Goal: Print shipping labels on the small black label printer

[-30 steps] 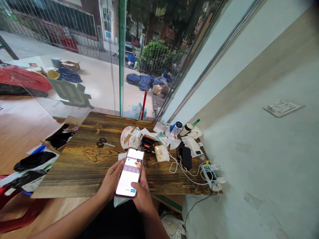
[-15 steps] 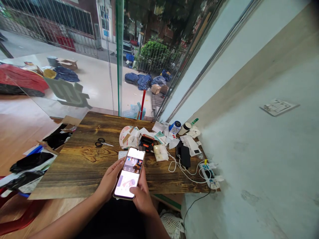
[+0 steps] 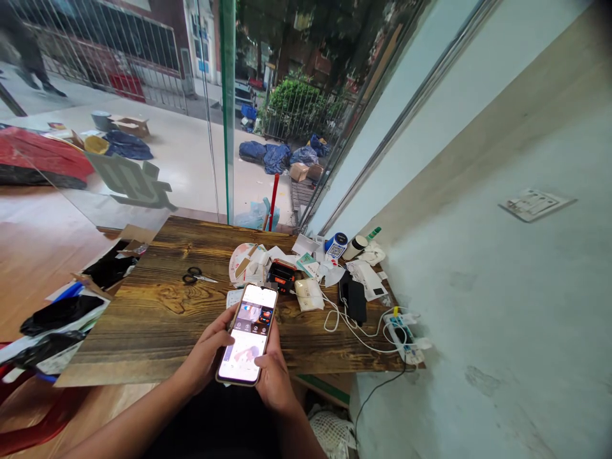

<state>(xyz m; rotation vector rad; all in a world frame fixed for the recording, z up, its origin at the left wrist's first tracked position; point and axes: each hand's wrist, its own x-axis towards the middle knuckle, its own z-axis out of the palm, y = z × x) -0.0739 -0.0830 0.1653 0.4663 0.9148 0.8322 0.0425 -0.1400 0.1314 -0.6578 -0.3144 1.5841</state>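
Note:
A smartphone (image 3: 247,341) with a lit screen is held upright between both my hands, over the near edge of a dark wooden table (image 3: 157,331). My left hand (image 3: 209,354) grips its left side, the thumb lying on the screen's left edge. Round the right side my right hand (image 3: 273,370) is closed, with its thumb at the lower right of the screen. Just beyond the phone sits a black and orange device (image 3: 282,275), beside a pack of tissues (image 3: 309,294). Scissors (image 3: 197,276) lie farther left on the wood.
Papers, a black power bank-like block (image 3: 352,299) and white cables crowd the table's right side, by a power strip (image 3: 403,335) at the wall. A glass pane (image 3: 191,159) rises behind the table. Boxes with black bags (image 3: 62,312) stand left. Outside, a person's legs (image 3: 33,57) show.
My left thumb has moved from the phone's edge onto the screen. My right thumb has shifted slightly up and right. A walking person has appeared outside at the upper left.

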